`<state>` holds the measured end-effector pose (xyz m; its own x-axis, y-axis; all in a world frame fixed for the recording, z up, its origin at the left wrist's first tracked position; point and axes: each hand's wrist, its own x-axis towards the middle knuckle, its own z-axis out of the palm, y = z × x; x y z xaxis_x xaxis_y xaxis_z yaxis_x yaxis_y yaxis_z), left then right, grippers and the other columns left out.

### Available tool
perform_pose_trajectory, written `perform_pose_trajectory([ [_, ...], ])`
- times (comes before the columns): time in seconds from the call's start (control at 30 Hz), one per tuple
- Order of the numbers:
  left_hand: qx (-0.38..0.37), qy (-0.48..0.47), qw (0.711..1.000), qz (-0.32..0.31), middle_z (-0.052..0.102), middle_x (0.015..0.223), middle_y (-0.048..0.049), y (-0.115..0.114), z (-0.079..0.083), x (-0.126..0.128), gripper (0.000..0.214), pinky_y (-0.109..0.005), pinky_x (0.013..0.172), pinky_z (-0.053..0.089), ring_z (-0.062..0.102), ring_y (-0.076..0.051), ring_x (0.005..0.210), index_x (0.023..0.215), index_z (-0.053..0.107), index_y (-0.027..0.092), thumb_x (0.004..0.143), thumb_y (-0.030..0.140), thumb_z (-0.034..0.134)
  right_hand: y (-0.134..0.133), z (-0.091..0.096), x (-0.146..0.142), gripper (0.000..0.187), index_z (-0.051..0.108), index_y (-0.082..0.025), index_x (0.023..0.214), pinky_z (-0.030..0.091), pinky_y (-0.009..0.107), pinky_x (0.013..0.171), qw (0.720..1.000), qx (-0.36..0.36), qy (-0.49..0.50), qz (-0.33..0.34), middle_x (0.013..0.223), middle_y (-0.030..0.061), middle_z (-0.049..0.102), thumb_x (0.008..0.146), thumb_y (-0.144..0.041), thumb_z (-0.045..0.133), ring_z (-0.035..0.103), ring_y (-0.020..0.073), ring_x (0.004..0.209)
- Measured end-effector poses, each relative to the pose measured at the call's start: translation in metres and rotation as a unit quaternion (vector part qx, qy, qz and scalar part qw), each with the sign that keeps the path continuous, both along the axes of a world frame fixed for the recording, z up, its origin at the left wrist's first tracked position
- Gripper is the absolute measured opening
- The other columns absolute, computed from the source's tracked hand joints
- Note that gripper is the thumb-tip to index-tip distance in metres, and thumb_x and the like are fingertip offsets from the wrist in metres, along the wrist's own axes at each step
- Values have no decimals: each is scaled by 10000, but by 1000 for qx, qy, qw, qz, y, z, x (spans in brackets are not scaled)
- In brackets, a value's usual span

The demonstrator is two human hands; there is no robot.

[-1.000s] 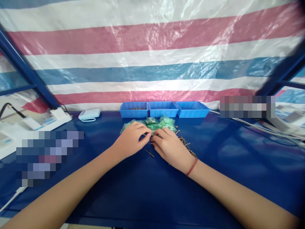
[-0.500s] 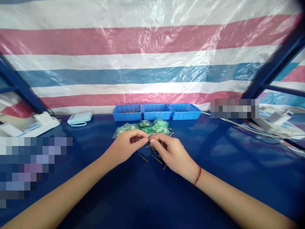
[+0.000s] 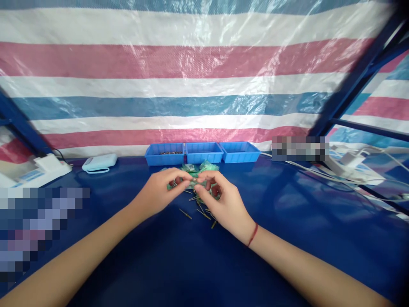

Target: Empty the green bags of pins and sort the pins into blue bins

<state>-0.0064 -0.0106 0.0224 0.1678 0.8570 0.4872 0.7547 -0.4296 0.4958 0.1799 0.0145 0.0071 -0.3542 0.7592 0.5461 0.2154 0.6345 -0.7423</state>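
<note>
And here we are over the blue table (image 3: 137, 268), both hands up in the middle, fingertips almost meeting! The left hand (image 3: 156, 189) comes in with thumb and forefinger drawn close, a narrow pinch, and facing it the right hand (image 3: 226, 202) has its own thumb and forefinger curved with just a slim gap between the tips. Is there a small piece in there? Too tiny and blurred, I cannot tell what either grip holds. Look just below: thin metal pins (image 3: 203, 214) lie scattered on the tabletop, some partly hidden by the right hand, and one loose pin (image 3: 185, 214) sits a little apart to the left, nearer the wearer. Behind the fingers, green plastic bags (image 3: 208, 165) bunch up, partly covered, and beyond them stand three blue bins in a row: the left bin (image 3: 164, 160) with small metal parts (image 3: 171, 152) inside, the middle bin (image 3: 204, 157), the right bin (image 3: 241, 157). Off to the left rests a pale blue case (image 3: 100, 162), and there's a red cord (image 3: 253, 234) round the right wrist
</note>
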Motion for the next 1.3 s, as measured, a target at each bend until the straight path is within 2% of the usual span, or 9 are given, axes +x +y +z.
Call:
perform_pose_trajectory([
  [0.17, 70, 28, 984, 163, 712, 881, -40, 59, 14, -36, 246, -292, 704, 479, 634, -191, 762, 987, 661, 204, 862, 340, 499, 10, -3, 3, 164, 543, -195, 1011, 430, 253, 597, 999, -20, 2, -30, 897, 24, 614, 853, -219, 505, 541, 121, 677],
  [0.27, 76, 90, 977, 179, 713, 939, -71, 93, 15, -57, 212, -345, 794, 471, 634, -224, 832, 941, 673, 195, 826, 250, 504, 16, -5, 6, 116, 567, -188, 936, 442, 283, 684, 999, -4, -31, -44, 875, 22, 627, 840, -181, 503, 562, 143, 744],
  [0.33, 71, 111, 977, 168, 706, 961, -87, 101, 12, -63, 201, -379, 842, 452, 621, -246, 878, 909, 681, 188, 806, 218, 510, 19, -4, 7, 109, 593, -182, 886, 436, 304, 747, 996, 30, -76, -37, 876, 28, 642, 834, -144, 504, 565, 156, 795],
  [0.43, 70, 132, 978, 144, 692, 990, -86, 89, 4, -58, 236, -386, 857, 440, 601, -247, 906, 960, 676, 183, 830, 221, 482, 23, 0, 5, 157, 638, -172, 868, 415, 321, 810, 976, 118, -182, 13, 890, 42, 648, 832, -102, 501, 546, 170, 850],
  [0.53, 70, 144, 980, 121, 690, 963, -54, 60, -6, -45, 244, -357, 836, 442, 592, -226, 890, 966, 674, 202, 862, 239, 456, 25, 3, 1, 152, 664, -164, 830, 403, 335, 788, 925, 209, -314, 47, 868, 66, 631, 847, -152, 513, 525, 192, 840],
  [0.7, 91, 167, 980, 54, 696, 916, -43, 25, -18, -26, 233, -341, 807, 439, 579, -199, 824, 946, 662, 197, 893, 212, 435, 23, 2, -9, 228, 653, -137, 776, 396, 356, 717, 851, 283, -442, 5, 836, 105, 617, 883, -254, 489, 544, 230, 817],
  [0.87, 98, 167, 981, 20, 697, 918, -41, 18, -23, -18, 201, -337, 798, 446, 573, -189, 813, 941, 652, 192, 896, 195, 456, 20, -3, -17, 214, 654, -129, 794, 408, 358, 717, 840, 276, -465, -38, 816, 102, 616, 892, -219, 487, 562, 231, 800],
  [1.13, 73, 177, 981, -12, 688, 914, -48, 18, -29, -11, 200, -346, 801, 439, 575, -196, 832, 940, 648, 180, 907, 202, 451, 20, -5, -11, 196, 648, -144, 905, 416, 371, 767, 851, 279, -445, -30, 901, 100, 607, 906, -188, 457, 529, 240, 869],
  [1.3, 74, 184, 980, -24, 681, 917, -48, 18, -31, -9, 208, -342, 800, 438, 577, -193, 838, 939, 645, 186, 918, 223, 441, 23, -8, -11, 205, 642, -135, 990, 431, 380, 750, 838, 284, -465, -29, 925, 105, 614, 888, -116, 465, 531, 253, 874],
])
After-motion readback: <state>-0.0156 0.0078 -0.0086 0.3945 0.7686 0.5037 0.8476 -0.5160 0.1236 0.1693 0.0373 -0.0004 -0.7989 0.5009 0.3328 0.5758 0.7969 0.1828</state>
